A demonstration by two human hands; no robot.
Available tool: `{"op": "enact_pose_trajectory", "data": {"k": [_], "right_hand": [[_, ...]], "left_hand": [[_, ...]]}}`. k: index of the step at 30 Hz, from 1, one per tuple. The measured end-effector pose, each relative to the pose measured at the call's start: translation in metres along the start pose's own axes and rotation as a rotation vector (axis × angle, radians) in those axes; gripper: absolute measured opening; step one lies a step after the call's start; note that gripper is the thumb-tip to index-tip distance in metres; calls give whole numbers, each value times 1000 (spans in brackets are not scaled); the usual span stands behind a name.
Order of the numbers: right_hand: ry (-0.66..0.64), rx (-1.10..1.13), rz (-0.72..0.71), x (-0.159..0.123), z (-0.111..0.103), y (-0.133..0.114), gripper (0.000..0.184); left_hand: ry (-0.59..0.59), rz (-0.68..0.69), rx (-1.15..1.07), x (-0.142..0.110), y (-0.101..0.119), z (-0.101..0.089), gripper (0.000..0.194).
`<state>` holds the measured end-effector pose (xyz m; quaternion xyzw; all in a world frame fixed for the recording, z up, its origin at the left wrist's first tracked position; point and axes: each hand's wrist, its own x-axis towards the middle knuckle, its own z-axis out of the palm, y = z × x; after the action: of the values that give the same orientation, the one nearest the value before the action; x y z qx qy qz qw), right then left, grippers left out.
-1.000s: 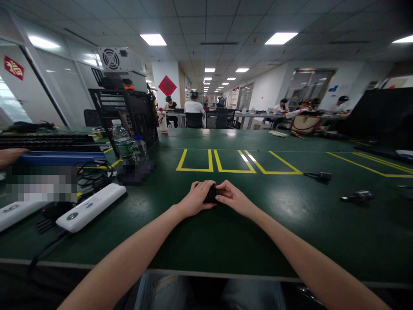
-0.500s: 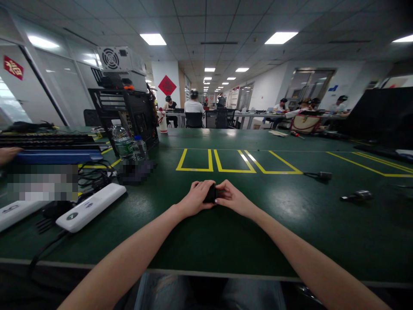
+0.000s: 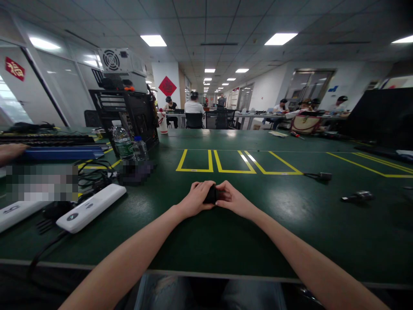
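While we are holding a small dark object (image 3: 211,194) low over the green table (image 3: 238,245), left hand (image 3: 196,199) wrapping its near side, fingers curled, right hand (image 3: 232,199) pinching its other side, yellow tape outlines (image 3: 195,169) lying beyond

Blue strip (image 3: 66,153) farther back, more yellow tape (image 3: 93,167) bared, thumb (image 3: 219,203) of right hand (image 3: 237,200) slightly lower against black object (image 3: 211,195)

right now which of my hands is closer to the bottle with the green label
Left. The left hand is right of the green-labelled bottle and nearer you; the right hand is farther right, beyond the black object.
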<state>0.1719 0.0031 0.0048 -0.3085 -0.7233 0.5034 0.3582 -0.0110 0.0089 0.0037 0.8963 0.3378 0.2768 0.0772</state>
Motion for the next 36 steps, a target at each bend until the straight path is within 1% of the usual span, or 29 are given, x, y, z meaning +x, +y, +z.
{"op": "enact_pose_trajectory", "data": {"k": [2, 6, 12, 18, 23, 28, 33, 36], "right_hand": [[11, 6, -5, -1, 1, -2, 32], [52, -10, -11, 1, 2, -2, 21], [84, -42, 8, 3, 1, 3, 29], [6, -2, -1, 0, 0, -1, 33], [63, -14, -13, 2, 1, 5, 23], [86, -26, -4, 4, 0, 5, 27], [16, -31, 21, 0, -1, -2, 30], [12, -26, 7, -1, -2, -2, 34]], "left_hand": [[1, 0, -1, 0, 0, 0, 58], [14, -1, -1, 0, -1, 2, 57], [18, 6, -2, 0, -2, 2, 56], [9, 3, 6, 0, -1, 1, 57], [16, -5, 19, 0, -2, 2, 56], [14, -2, 17, 1, -1, 2, 55], [9, -5, 14, 0, -1, 2, 56], [8, -2, 12, 0, -1, 2, 57]]}}
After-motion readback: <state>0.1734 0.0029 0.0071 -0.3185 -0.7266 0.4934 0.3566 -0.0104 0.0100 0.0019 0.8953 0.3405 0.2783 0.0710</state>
